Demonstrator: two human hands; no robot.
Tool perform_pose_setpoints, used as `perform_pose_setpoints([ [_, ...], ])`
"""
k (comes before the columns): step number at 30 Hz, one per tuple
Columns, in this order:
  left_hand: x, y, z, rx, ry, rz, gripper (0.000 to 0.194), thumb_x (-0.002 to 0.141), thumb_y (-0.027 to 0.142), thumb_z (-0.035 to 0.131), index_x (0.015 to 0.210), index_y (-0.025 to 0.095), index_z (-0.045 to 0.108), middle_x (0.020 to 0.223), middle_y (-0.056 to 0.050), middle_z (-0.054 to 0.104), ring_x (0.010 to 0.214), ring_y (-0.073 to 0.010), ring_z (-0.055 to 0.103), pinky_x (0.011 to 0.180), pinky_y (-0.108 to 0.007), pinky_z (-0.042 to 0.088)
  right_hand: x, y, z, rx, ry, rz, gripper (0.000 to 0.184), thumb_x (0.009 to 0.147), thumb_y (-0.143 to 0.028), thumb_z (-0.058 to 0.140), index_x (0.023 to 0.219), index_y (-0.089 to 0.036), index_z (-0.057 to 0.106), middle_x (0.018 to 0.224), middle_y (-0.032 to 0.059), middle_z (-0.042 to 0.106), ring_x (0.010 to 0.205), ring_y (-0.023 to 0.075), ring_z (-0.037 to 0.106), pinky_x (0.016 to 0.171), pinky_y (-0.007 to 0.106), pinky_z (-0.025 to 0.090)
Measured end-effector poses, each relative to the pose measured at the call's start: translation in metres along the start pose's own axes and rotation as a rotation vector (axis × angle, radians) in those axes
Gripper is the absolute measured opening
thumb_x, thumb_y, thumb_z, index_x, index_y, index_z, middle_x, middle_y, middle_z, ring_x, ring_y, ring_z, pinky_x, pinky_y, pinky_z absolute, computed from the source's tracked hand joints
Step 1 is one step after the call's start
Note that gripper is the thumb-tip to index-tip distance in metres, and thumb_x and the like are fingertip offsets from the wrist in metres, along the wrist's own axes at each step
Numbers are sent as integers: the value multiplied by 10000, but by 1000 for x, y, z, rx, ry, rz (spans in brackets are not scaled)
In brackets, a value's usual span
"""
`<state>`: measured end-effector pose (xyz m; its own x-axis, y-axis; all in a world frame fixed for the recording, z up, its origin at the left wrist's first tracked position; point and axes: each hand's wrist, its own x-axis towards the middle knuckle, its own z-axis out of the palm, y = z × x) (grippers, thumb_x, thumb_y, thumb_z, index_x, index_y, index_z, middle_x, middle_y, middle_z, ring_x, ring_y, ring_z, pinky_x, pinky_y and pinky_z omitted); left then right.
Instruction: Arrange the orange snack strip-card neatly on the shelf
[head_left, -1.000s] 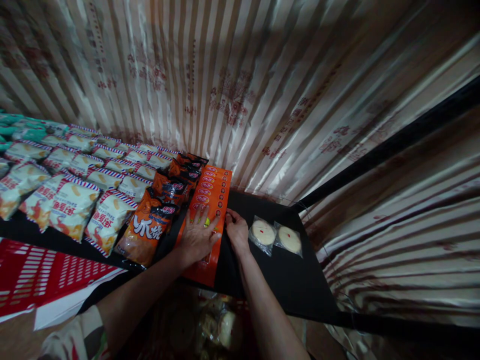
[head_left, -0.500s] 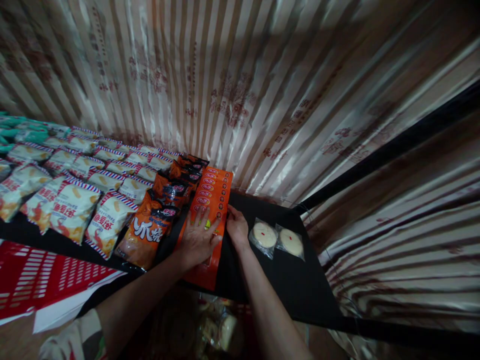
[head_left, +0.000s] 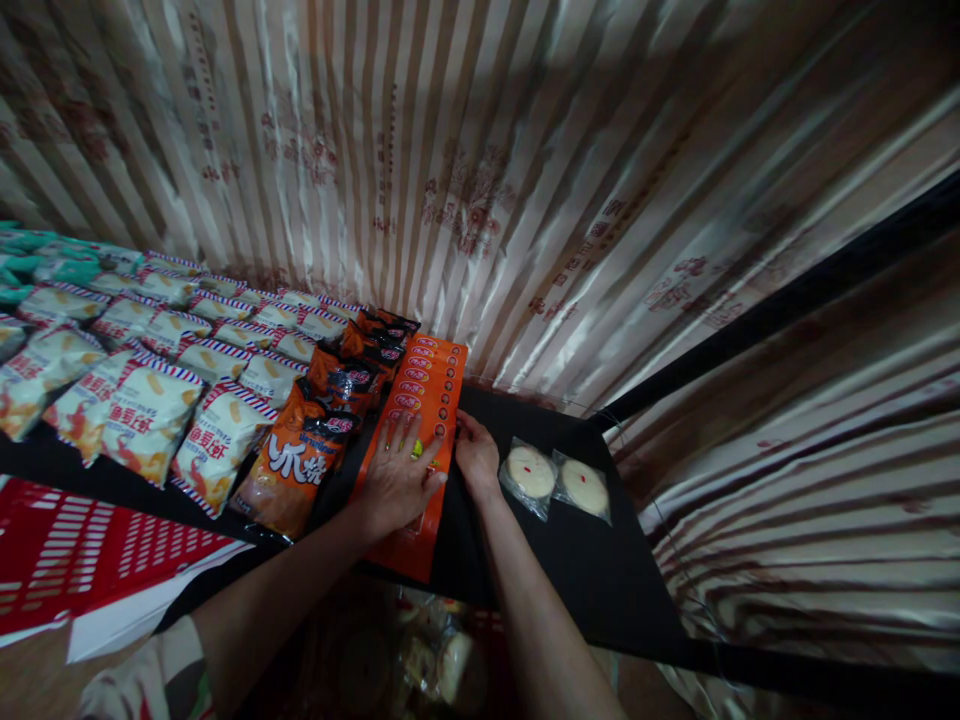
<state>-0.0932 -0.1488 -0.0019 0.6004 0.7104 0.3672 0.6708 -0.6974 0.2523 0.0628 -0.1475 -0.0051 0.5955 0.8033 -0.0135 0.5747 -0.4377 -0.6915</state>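
Note:
A long orange row of overlapping flat packets [head_left: 411, 552], with repeated oval logos and small round marks, lies on the black-covered table. Across its middle rests my left hand [head_left: 396, 478], palm down and fingers spread. My right hand [head_left: 478, 455] touches the row's right edge with loosely bent fingers, not visibly gripping it; some of its fingertips are hidden. Just left of the row stand orange-and-black snack bags [head_left: 294, 465] in a line running back. To the right of my right hand lie two clear-wrapped round pale cakes [head_left: 531, 471], each with a red mark.
White snack bags with striped edges [head_left: 150, 415] fill the left side, with green packs [head_left: 75, 262] behind. A red basket [head_left: 97, 560] stands at the front left. Wrapped food [head_left: 435, 650] sits below the table edge. A striped curtain [head_left: 465, 200] hangs behind, crossed by a dark bar [head_left: 750, 320].
Almost nothing differs. Both hands keep their places on the orange packets, and the whole view has shifted very slightly.

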Motion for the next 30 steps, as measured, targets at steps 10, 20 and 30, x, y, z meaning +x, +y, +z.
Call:
perform_pose_setpoints([
  [10, 0, 0, 1, -2, -1, -5, 495, 868, 480, 445, 1317, 273, 460, 1423, -84, 394, 1326, -303, 301, 1075, -527, 234, 1, 1, 1, -5, 3, 10, 385, 863, -244, 364, 1174, -286, 586, 1056, 0, 666, 904, 133, 628, 776, 228, 474],
  [20, 1, 0, 4, -8, -8, 1, 497, 863, 476, 459, 1316, 272, 459, 1395, -93, 429, 1310, -303, 329, 1068, -540, 241, 0, -5, -2, -16, -9, 66, 361, 821, -343, 455, 1149, -287, 594, 1006, -6, 683, 857, 155, 637, 750, 268, 484],
  [30, 6, -2, 4, -12, 25, 2, 489, 873, 448, 453, 1321, 251, 452, 1393, -107, 421, 1329, -305, 296, 1074, -516, 254, 0, -8, -1, -34, 0, 93, 366, 814, -343, 480, 1154, -285, 601, 1016, 13, 686, 886, 180, 645, 768, 293, 487],
])
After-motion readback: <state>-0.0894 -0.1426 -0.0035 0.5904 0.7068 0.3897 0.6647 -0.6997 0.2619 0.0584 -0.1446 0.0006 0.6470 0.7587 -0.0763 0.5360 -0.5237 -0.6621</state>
